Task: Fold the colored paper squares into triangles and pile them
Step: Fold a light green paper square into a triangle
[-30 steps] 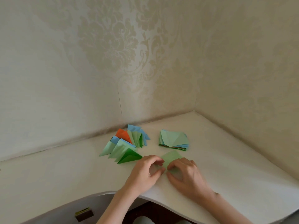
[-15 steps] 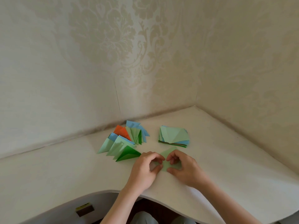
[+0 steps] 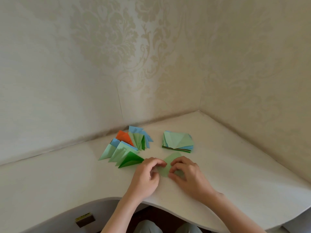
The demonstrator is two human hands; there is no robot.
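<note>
Two heaps of paper sit above my hands: the fanned pile of folded triangles (image 3: pixel 125 148) left of centre, and the flat stack of squares (image 3: pixel 178 142) to its right, well apart from each other. Below and between them on the white table (image 3: pixel 235 165) lies the pale green sheet (image 3: pixel 170 163) I am folding, its free corner pointing toward the upper right of the frame. My left hand (image 3: pixel 148 175) and right hand (image 3: pixel 186 174) both curl onto it, fingertips pinching its lower part. The triangle pile lies nearer my left hand, so I judge that hand would carry it there.
</note>
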